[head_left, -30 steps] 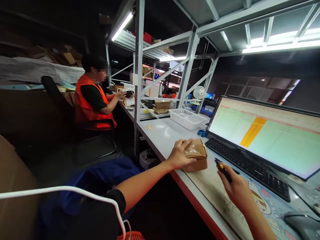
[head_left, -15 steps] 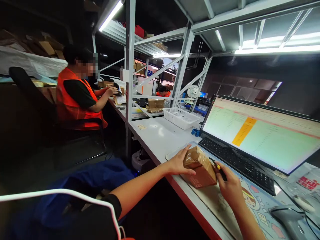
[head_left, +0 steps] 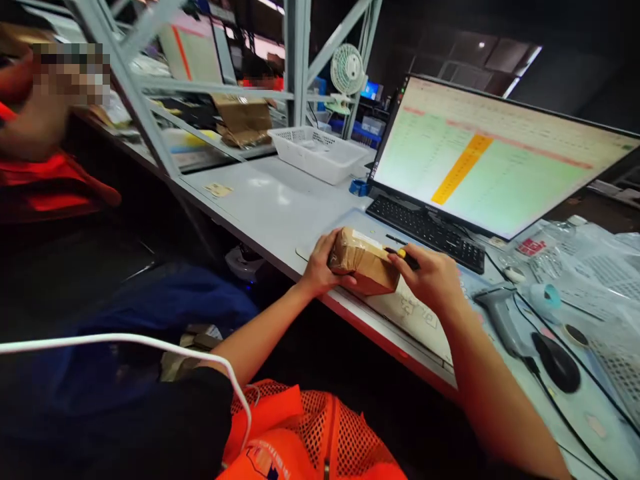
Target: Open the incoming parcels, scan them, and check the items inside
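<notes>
A small brown cardboard box (head_left: 370,267), sealed with clear tape, is tilted up at the front edge of the desk. My left hand (head_left: 323,267) grips its left end, thumb along the near side and fingers at the far side. In my right hand (head_left: 433,270) is a utility knife (head_left: 404,256) with a black body and a yellow part. Its tip meets the upper right edge of the box, by the taped top; I cannot tell how deep the blade sits.
Behind the box are a black keyboard (head_left: 425,230) and a monitor (head_left: 480,157). A barcode scanner (head_left: 505,320) and black mouse (head_left: 556,360) lie to the right. A white basket (head_left: 317,153) stands further back, near a metal rack post (head_left: 297,67). A co-worker's arm (head_left: 35,120) shows at left.
The view has swung down and right. The box has been turned so its taped top faces differently, and the knife has moved onto its upper edge. My left hand still holds the box.
</notes>
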Demonstrator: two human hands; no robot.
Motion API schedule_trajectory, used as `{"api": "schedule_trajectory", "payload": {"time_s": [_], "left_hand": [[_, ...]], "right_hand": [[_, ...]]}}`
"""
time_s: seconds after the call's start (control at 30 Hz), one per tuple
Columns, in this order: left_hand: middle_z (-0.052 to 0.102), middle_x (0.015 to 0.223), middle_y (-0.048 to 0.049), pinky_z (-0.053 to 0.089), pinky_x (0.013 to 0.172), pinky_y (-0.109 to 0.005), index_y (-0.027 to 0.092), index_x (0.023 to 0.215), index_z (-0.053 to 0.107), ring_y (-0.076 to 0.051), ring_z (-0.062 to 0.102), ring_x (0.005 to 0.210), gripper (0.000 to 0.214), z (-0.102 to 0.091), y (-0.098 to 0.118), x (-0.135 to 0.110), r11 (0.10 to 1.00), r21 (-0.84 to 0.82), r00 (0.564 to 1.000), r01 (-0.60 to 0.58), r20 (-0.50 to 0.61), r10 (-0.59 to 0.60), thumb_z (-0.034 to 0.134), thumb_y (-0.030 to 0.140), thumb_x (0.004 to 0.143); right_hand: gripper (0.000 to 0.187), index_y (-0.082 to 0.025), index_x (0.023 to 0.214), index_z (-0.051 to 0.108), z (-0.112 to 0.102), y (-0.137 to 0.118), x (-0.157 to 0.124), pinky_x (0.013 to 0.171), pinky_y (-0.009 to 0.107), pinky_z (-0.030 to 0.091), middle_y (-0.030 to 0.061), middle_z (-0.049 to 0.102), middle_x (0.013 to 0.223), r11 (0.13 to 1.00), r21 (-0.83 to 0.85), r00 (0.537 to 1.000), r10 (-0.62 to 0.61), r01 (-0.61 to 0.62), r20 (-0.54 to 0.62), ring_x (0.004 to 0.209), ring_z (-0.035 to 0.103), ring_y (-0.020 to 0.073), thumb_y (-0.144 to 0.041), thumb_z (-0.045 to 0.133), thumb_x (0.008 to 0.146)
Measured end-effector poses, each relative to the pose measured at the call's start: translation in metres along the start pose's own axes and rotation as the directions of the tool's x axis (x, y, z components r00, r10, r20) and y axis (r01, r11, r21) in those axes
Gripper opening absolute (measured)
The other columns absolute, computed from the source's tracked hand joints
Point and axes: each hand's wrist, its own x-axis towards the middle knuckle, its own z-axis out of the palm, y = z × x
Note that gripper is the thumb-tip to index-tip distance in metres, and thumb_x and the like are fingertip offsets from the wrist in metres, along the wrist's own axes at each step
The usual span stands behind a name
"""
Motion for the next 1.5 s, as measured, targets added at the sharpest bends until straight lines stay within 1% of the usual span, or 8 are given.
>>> {"api": "schedule_trajectory", "payload": {"time_s": [0.1, 0.2, 0.33, 0.5, 0.67, 0.9, 1.03, 1.5], "left_hand": [[0.056, 0.147, -0.0211, 0.043, 0.120, -0.051, 0.012, 0.162, 0.040, -0.040, 0.054, 0.138, 0.131, 0.000, -0.001, -0.001, 0.995, 0.008, 0.995, -0.100, -0.029, 0.100, 0.068, 0.097, 0.065], [0.057, 0.146, -0.0203, 0.048, 0.115, -0.050, 0.014, 0.164, 0.038, -0.038, 0.058, 0.134, 0.129, 0.000, -0.005, -0.001, 0.987, 0.019, 0.986, -0.159, -0.046, 0.159, 0.069, 0.094, 0.067], [0.057, 0.146, -0.0209, 0.050, 0.113, -0.050, 0.017, 0.167, 0.036, -0.037, 0.059, 0.132, 0.127, 0.001, -0.010, -0.004, 0.987, 0.040, 0.986, -0.158, -0.047, 0.160, 0.067, 0.093, 0.070], [0.059, 0.144, -0.0202, 0.051, 0.112, -0.050, 0.019, 0.168, 0.035, -0.037, 0.061, 0.128, 0.128, 0.001, -0.011, -0.005, 0.989, 0.056, 0.989, -0.134, -0.049, 0.137, 0.065, 0.096, 0.070], [0.060, 0.142, -0.0199, 0.051, 0.113, -0.049, 0.018, 0.168, 0.036, -0.035, 0.061, 0.128, 0.123, 0.001, -0.010, -0.004, 0.978, 0.042, 0.976, -0.202, -0.076, 0.205, 0.068, 0.091, 0.074], [0.058, 0.144, -0.0204, 0.052, 0.113, -0.048, 0.018, 0.169, 0.033, -0.035, 0.060, 0.129, 0.122, 0.002, -0.012, -0.005, 0.980, 0.017, 0.977, -0.197, -0.079, 0.198, 0.074, 0.086, 0.076], [0.058, 0.145, -0.0198, 0.052, 0.113, -0.049, 0.019, 0.169, 0.033, -0.035, 0.059, 0.130, 0.124, 0.002, -0.010, -0.005, 0.982, -0.008, 0.980, -0.187, -0.071, 0.186, 0.081, 0.081, 0.073], [0.058, 0.144, -0.0204, 0.052, 0.114, -0.051, 0.020, 0.169, 0.034, -0.035, 0.060, 0.131, 0.122, 0.000, -0.008, -0.006, 0.977, -0.012, 0.975, -0.213, -0.073, 0.212, 0.083, 0.078, 0.073]], "right_hand": [[0.047, -0.021, 0.091, 0.071, -0.023, -0.024, 0.023, 0.061, 0.030, 0.024, 0.0057, 0.071, 0.078, 0.984, -0.159, 0.984, -0.047, 0.075, 0.171, 0.069, 0.061, 0.0183, -0.057, 0.047, 0.108], [0.047, -0.023, 0.098, 0.073, -0.039, -0.052, 0.044, 0.060, 0.031, 0.021, 0.0059, 0.073, 0.083, 0.951, -0.264, 0.935, -0.060, 0.160, 0.350, 0.070, 0.062, 0.0195, -0.059, 0.045, 0.109], [0.049, -0.024, 0.105, 0.075, -0.050, -0.077, 0.061, 0.060, 0.032, 0.024, 0.0083, 0.075, 0.088, 0.910, -0.365, 0.881, 0.000, 0.196, 0.473, 0.074, 0.066, 0.0228, -0.058, 0.039, 0.111], [0.047, -0.024, 0.112, 0.073, -0.054, -0.082, 0.058, 0.062, 0.031, 0.028, 0.0082, 0.076, 0.095, 0.881, -0.423, 0.866, 0.031, 0.212, 0.499, 0.078, 0.069, 0.0231, -0.055, 0.037, 0.112], [0.040, -0.024, 0.111, 0.072, -0.055, -0.081, 0.057, 0.060, 0.032, 0.027, 0.0069, 0.076, 0.094, 0.864, -0.445, 0.882, 0.004, 0.234, 0.471, 0.076, 0.067, 0.0222, -0.048, 0.041, 0.112], [0.032, -0.024, 0.105, 0.071, -0.061, -0.091, 0.076, 0.061, 0.032, 0.029, 0.0064, 0.075, 0.091, 0.835, -0.455, 0.826, 0.001, 0.310, 0.564, 0.071, 0.065, 0.0215, -0.043, 0.046, 0.109], [0.030, -0.023, 0.103, 0.070, -0.063, -0.092, 0.081, 0.062, 0.032, 0.028, 0.0067, 0.074, 0.087, 0.819, -0.469, 0.816, 0.001, 0.331, 0.578, 0.068, 0.063, 0.0205, -0.038, 0.044, 0.108], [0.037, -0.025, 0.100, 0.075, -0.067, -0.098, 0.094, 0.060, 0.033, 0.027, 0.0066, 0.066, 0.076, 0.813, -0.448, 0.750, 0.020, 0.373, 0.662, 0.061, 0.055, 0.0191, -0.049, 0.048, 0.105]]}}
